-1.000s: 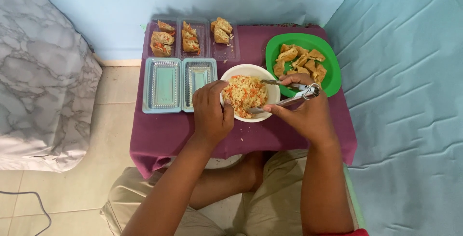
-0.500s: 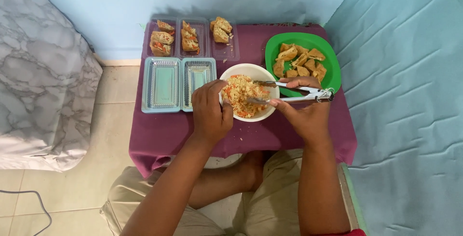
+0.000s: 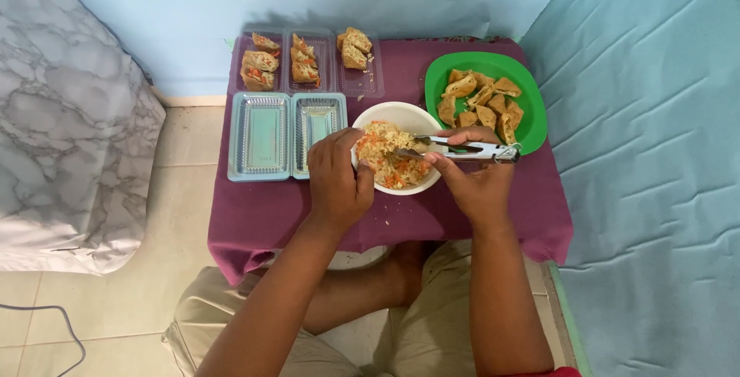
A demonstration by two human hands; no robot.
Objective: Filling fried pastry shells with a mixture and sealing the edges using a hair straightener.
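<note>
Head view: the left hand cups the near-left rim of the white bowl, its grip curled around the edge and steadying it on the purple-covered counter. The right hand has its grip closed on metal tongs, whose tips reach into the filling. To do this well, I judge the bowl should be held firm while the tongs pinch a modest clump (a loose mix like this sheds crumbs, and some already lie on the cloth). The filling looks crumbly, pale yellow with orange flecks, heaped in the bowl at the counter's middle. Right of it, a green plate holds brown fried pieces. Left stand 2 empty clear trays, and behind, trays with stuffed pieces.
</note>
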